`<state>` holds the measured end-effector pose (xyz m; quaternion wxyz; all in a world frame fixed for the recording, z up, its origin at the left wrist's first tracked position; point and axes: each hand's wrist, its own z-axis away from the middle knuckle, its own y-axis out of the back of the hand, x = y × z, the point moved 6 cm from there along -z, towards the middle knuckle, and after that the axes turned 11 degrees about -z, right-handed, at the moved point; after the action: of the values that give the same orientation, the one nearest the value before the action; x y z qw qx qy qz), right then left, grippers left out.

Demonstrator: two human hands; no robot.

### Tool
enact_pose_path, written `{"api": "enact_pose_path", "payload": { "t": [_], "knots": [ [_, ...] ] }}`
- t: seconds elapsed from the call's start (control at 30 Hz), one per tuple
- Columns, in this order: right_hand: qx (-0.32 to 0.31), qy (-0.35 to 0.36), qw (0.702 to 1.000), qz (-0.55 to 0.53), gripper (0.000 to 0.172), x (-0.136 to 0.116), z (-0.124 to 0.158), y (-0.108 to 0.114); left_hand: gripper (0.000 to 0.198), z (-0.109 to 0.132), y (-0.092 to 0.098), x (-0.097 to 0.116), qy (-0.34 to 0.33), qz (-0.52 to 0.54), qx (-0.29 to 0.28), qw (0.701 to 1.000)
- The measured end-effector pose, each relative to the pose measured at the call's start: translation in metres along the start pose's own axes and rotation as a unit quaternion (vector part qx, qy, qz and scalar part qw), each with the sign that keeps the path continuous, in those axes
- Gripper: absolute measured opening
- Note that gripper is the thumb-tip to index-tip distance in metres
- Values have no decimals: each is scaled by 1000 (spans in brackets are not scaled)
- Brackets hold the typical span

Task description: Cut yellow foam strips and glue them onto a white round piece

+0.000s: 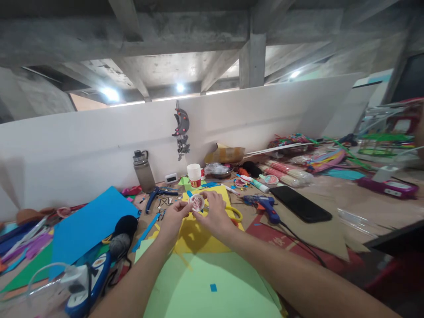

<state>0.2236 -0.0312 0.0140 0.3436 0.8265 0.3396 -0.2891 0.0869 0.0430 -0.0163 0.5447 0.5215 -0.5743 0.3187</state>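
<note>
Between my two hands is a small round white-rimmed piece [197, 203] with a red pattern on its face. The fingers of my left hand [178, 214] pinch its left edge. My right hand [215, 213] curls round its right side, thumb at the lower rim. Under both hands lies yellow paper [195, 240], on top of light green sheets [185, 282]. A yellow scissors handle [236, 214] shows just right of my right hand; the rest of it is mostly hidden. Ahead of the hands stands a white paper cup [194, 172] with a red band.
Right are a blue glue gun [270, 207] with its cord and a black phone [300, 203] on cardboard. Left lie blue card [89, 225], a blue-handled tool [154, 196] and a power strip [94, 282]. A grey bottle [143, 172] stands before the white partition [82, 145].
</note>
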Motion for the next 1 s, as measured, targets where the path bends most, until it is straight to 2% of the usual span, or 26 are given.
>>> {"api": "enact_pose_path", "payload": {
  "t": [0.37,0.53,0.67,0.73,0.77,0.93,1.0],
  "knots": [
    [-1,-7,1000,3,35,4,-2,-3,34,0,-1,-1,16,7,0,1000],
    [2,-14,1000,21,36,5,-7,3,47,3,1,4,27,-13,2,1000],
    [25,-7,997,66,38,10,-29,26,53,4,9,2,36,-45,47,997],
    [15,-21,990,136,42,20,-45,42,52,4,10,1,34,-64,58,996],
    [5,-40,982,183,43,29,-53,51,52,4,10,0,36,-71,58,995],
    [-12,-90,961,260,47,77,-81,96,45,8,3,5,32,-117,36,992],
    [-36,-115,950,288,43,98,-88,111,41,10,1,9,20,-137,26,990]
  ]
}}
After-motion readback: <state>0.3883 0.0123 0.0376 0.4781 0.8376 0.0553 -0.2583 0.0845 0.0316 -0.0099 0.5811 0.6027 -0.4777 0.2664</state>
